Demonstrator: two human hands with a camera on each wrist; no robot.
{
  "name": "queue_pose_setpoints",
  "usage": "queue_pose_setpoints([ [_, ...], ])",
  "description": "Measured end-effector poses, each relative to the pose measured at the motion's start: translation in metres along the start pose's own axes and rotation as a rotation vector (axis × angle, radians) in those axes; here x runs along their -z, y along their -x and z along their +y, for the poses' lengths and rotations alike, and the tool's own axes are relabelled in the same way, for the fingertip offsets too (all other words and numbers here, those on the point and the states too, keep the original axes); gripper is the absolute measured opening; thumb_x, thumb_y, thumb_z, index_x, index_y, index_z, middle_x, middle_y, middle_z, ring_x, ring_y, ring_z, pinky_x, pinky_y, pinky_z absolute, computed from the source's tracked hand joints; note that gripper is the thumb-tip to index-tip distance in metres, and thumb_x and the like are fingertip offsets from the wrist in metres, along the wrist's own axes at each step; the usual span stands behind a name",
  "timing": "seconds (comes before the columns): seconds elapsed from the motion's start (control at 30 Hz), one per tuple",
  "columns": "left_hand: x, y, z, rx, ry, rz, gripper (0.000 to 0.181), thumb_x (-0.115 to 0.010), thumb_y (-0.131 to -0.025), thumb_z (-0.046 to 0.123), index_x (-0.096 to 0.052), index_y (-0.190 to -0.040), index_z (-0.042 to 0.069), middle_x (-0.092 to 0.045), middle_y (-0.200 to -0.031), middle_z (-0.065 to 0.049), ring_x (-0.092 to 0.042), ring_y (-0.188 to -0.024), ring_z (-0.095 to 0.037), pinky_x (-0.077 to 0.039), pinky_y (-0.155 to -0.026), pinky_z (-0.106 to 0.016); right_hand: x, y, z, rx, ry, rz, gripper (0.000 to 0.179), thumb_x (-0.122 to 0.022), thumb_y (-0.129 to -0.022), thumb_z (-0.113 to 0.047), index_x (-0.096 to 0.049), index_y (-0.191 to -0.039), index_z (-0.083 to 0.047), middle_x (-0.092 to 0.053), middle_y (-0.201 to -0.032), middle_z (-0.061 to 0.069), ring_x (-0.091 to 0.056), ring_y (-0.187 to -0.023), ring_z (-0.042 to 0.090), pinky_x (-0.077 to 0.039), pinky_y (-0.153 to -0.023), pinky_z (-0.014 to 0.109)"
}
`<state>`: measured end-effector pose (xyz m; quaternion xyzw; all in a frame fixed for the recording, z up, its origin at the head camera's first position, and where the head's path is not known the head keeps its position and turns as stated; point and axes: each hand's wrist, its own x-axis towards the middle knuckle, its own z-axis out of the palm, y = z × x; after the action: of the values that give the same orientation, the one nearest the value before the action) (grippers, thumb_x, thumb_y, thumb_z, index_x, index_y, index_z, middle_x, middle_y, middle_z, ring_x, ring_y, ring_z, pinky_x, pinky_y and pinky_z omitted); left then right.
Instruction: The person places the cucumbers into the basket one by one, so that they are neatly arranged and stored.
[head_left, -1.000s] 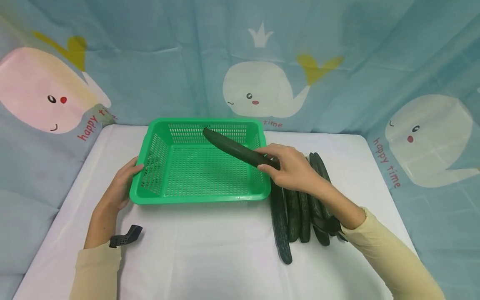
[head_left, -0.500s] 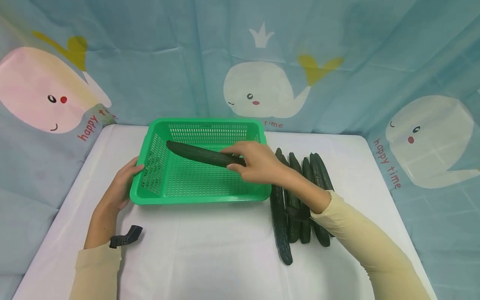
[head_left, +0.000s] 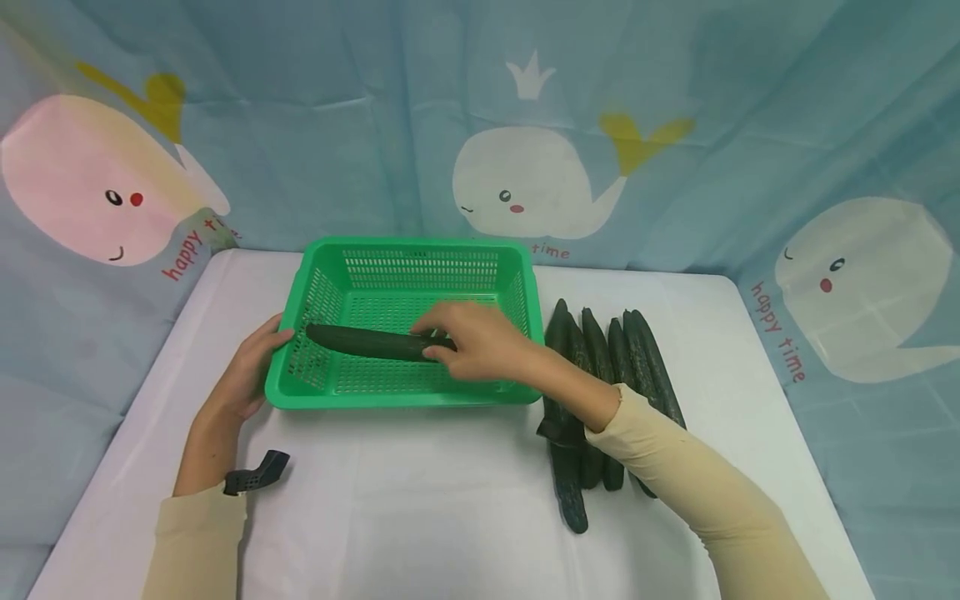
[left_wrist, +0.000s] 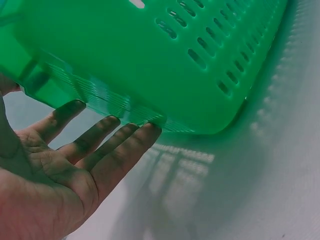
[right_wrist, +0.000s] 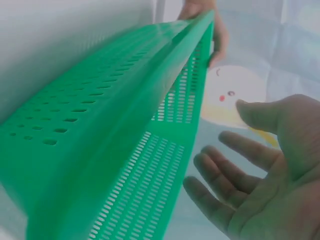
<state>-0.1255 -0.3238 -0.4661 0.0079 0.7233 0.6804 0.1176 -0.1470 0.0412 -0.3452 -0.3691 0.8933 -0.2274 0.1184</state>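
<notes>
My left hand (head_left: 251,371) steadies the left end of a green plastic basket (head_left: 405,401). In the left wrist view, straight fingers (left_wrist: 120,155) press its outer side. A dark green cucumber (head_left: 360,342) lies slanted over the basket's inside, its left end over the left wall. My right hand (head_left: 476,342) is at its right end, thumb and forefinger on either side. In the right wrist view, the right hand's fingers (right_wrist: 217,172) are spread above the rim, with nothing visible between thumb and fingers. No cucumber shows there; whether the fingertips touch it is unclear.
Several more cucumbers (head_left: 592,367) lie side by side on the white cloth (head_left: 420,500), right of the basket, partly under my right forearm. A blue curtain (head_left: 360,167) with whale prints hangs behind and on both sides. A black strap mount (head_left: 257,473) sits on my left wrist.
My right hand has brought the cucumber leftward from beside the basket and down over its inside. The cucumber has turned nearly level across the frame. The left hand and basket have stayed put.
</notes>
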Motion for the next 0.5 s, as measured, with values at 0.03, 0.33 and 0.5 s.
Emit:
queue_pose_setpoints([
  [0.03,0.000,0.000,0.000,-0.004,-0.014,-0.003,0.070,-0.042,-0.113,0.038,-0.015,-0.171,0.010,-0.049,-0.141,0.009,-0.064,-0.118,0.001,-0.062,-0.089,-0.019,-0.001,0.001,0.001,-0.007,-0.017,0.003,0.038,-0.068,-0.105,-0.028,-0.068,-0.142,-0.018,-0.069,-0.141,0.000,-0.069,-0.119,0.017,-0.061,-0.093,0.038],
  [0.33,-0.002,-0.001,0.001,-0.027,-0.047,-0.028,0.068,-0.040,-0.114,0.036,-0.015,-0.170,0.007,-0.057,-0.134,0.011,-0.068,-0.111,-0.001,-0.062,-0.088,-0.019,0.000,0.015,0.014,-0.023,-0.056,0.069,0.041,-0.064,-0.107,-0.034,-0.065,-0.143,-0.015,-0.065,-0.144,0.004,-0.067,-0.128,0.023,-0.060,-0.100,0.043],
  [0.5,-0.003,0.002,0.002,-0.003,-0.055,-0.015,0.069,-0.040,-0.114,0.038,-0.015,-0.170,0.008,-0.057,-0.133,0.014,-0.067,-0.112,0.001,-0.060,-0.089,-0.017,0.002,0.027,0.019,-0.025,-0.080,0.086,0.042,-0.065,-0.106,-0.033,-0.065,-0.144,-0.014,-0.065,-0.144,0.006,-0.067,-0.128,0.024,-0.059,-0.104,0.044],
])
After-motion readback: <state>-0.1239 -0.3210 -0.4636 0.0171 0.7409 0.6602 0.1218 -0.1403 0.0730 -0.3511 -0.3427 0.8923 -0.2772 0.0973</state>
